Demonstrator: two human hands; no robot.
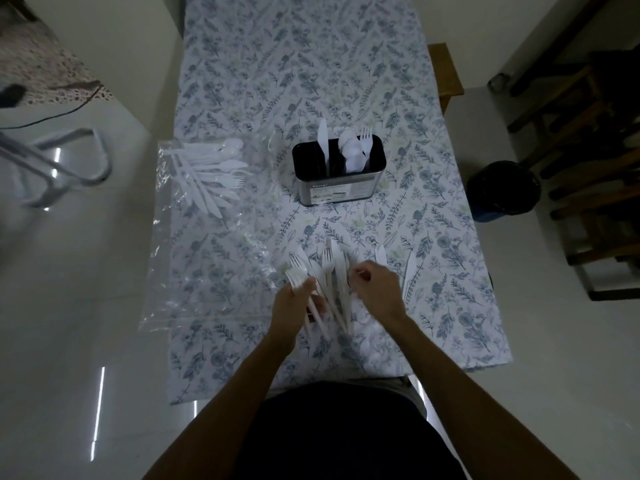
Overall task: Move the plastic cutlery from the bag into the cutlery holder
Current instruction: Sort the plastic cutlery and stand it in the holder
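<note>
A black cutlery holder (338,174) is standing mid-table on a floral tablecloth (450,271), its front label too small to read. It is holding 1 knife, spoons and forks upright. A clear bag (194,188) with white cutlery is lying at the table's left edge. Near the front edge, the left hand (294,303) is gripping a fanned bundle of plastic cutlery (329,282), fingers curled around the handles. The right hand (377,285) is reaching in with curled fingers pinching at the bundle; 2 knives (410,268) are lying just right of it.

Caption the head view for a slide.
Left hand grips plastic forks while right hand sorts; cutlery holder partly filled.
</note>
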